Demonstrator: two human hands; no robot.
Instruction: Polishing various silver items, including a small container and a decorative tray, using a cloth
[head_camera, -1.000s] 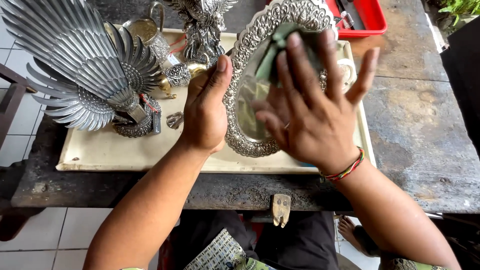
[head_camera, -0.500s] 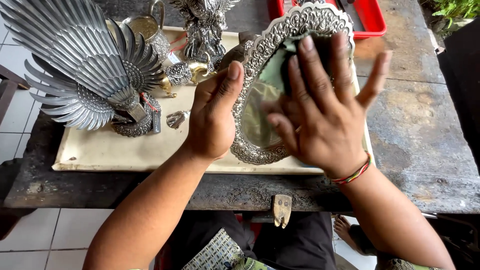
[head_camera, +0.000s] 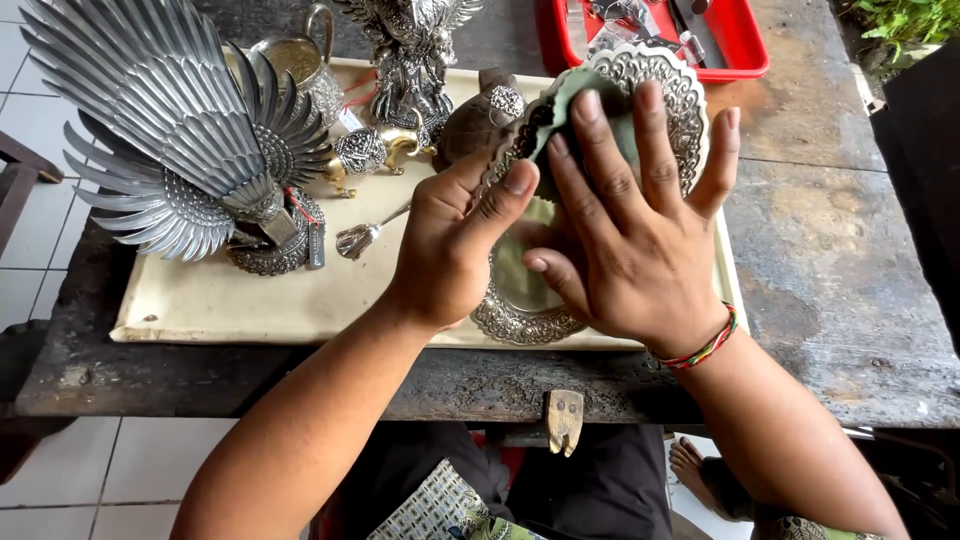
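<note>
Weathered bench (head_camera: 830, 290) carrying a cream tray (head_camera: 200, 300) of silver figures, chiefly a winged bird (head_camera: 170, 140). Ornate oval silver frame (head_camera: 530, 320) stands tilted on the tray: left hand (head_camera: 455, 250) grips its edge; right hand (head_camera: 625, 240), fingers spread, presses a green cloth (head_camera: 575, 95) against it.

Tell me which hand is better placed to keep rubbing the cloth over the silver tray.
Right, probably. The right hand lies flat with its fingers spread on the green cloth against the silver tray. The left hand grips the tray's edge and props it tilted.
</note>
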